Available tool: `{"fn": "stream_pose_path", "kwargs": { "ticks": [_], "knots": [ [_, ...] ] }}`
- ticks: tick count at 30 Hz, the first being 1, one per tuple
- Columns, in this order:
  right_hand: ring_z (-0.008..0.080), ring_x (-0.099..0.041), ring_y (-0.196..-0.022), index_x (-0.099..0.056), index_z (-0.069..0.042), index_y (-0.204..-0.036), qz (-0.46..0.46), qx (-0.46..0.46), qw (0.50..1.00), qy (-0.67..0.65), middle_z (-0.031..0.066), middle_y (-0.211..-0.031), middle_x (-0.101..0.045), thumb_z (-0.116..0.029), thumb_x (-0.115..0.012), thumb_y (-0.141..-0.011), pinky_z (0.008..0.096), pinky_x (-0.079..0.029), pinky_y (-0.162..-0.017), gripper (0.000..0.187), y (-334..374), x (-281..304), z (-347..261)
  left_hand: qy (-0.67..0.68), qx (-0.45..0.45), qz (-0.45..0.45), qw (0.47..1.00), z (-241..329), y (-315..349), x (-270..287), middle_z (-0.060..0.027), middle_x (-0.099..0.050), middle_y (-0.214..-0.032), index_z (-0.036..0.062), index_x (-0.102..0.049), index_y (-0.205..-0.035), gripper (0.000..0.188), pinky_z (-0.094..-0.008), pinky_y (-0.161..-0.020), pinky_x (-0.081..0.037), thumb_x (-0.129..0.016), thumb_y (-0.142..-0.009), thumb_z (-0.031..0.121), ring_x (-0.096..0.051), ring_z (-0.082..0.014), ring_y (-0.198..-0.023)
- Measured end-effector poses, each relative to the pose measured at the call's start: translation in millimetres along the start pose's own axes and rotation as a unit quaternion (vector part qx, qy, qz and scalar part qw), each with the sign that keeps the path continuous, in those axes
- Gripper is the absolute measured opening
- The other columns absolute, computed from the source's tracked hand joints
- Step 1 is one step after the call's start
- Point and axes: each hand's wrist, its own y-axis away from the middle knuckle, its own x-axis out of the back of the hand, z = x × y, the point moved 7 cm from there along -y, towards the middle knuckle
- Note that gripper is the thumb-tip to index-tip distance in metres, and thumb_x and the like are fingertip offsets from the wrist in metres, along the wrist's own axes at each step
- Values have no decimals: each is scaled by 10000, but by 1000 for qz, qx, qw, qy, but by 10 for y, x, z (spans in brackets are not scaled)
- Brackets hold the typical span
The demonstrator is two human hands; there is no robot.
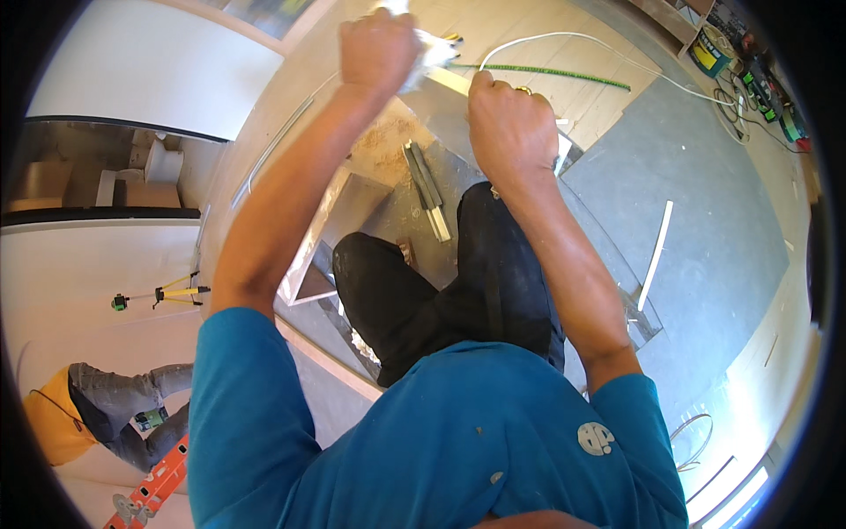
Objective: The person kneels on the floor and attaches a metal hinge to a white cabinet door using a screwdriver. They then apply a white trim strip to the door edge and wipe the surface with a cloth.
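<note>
My left hand (379,53), at the top of the view, is closed around something white (434,51); motion blur hides its kind. Lower and to the right, my right hand (511,128) is a fist with the thumb side up. A pale, flat strip (449,81) runs between the two hands, its right end going into my right fist. Below them, several dark and pale strips (426,189) lie on the dark board in front of my knees. Sawdust (388,141) is scattered beside these strips.
A white cable (564,35) and a green cord-like length (555,74) lie beyond my right hand. Grey sheet (696,203) covers the floor at right, with a white strip (656,256) on it. At left are a tripod (181,291), another person (115,406) and an orange spirit level (159,485).
</note>
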Motion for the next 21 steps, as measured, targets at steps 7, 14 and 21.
{"fn": "stream_pose_path", "kwargs": {
  "ticks": [7,14,21],
  "knots": [
    [220,-786,-755,-670,-99,-920,22,7,1000,12,79,-813,-773,-125,-718,-856,328,-574,-659,84,91,43,-9,12,-78,25,997,308,33,-32,-93,-708,-933,146,-749,-968,174,-483,-769,-496,-717,-900,304,-720,-293,-877],
    [222,-785,-755,-664,-99,-905,18,5,1000,-14,83,-807,-771,-120,-710,-862,337,-577,-668,67,30,30,-81,-8,60,-19,998,-415,-39,-197,-112,-729,-910,132,-745,-957,224,-506,-746,-505,-656,-916,334,-728,-315,-816],
    [237,-787,-746,-666,-99,-911,18,5,1000,-1,88,-811,-773,-110,-709,-859,351,-588,-691,68,124,110,-12,83,10,36,996,343,138,96,-123,-737,-916,122,-732,-988,250,-516,-730,-514,-653,-932,352,-730,-318,-811]
  ]
}}
